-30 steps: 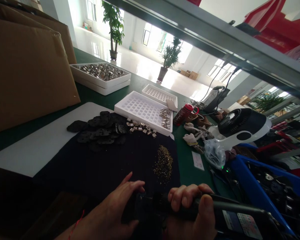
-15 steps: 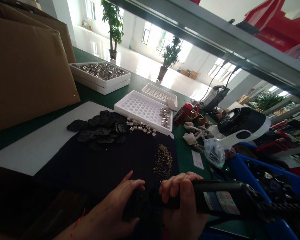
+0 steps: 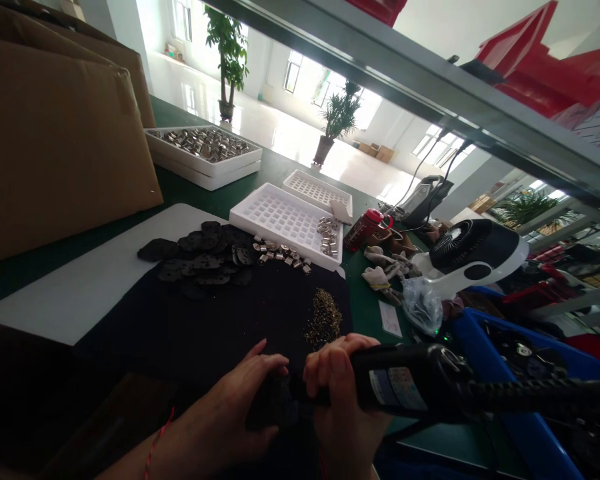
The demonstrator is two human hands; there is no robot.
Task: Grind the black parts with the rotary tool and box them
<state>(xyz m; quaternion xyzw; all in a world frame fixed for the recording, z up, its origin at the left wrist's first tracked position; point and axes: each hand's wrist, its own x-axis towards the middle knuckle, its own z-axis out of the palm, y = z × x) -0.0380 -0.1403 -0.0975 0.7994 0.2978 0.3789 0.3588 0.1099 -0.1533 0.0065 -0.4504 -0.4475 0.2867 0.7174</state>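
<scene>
My right hand [image 3: 347, 393] is wrapped around a black electric screwdriver [image 3: 405, 381] with a label on its body and a coiled cord at its back end. The tool lies nearly level, its tip end pointing left toward my left hand [image 3: 245, 393]. That hand curls around a dark part [image 3: 275, 400], which is mostly lost in shadow; the tool's tip is hidden there too. On the dark cloth [image 3: 220, 327] beyond lie a pile of black plates [image 3: 205, 257], several shiny metal pieces [image 3: 283, 255] and a heap of tiny brass-coloured screws [image 3: 324, 313].
White gridded trays [image 3: 285, 217] stand behind the cloth, and another tray [image 3: 205, 150] holds many metal pieces. A cardboard box [image 3: 65, 133] is at left. To the right are a red bottle [image 3: 364, 228], gloves [image 3: 380, 267], a fan [image 3: 473, 253] and a blue bin [image 3: 485, 340].
The screwdriver and my right hand have moved left and slightly up, bringing the tip end closer to the dark part. My left hand has barely moved.
</scene>
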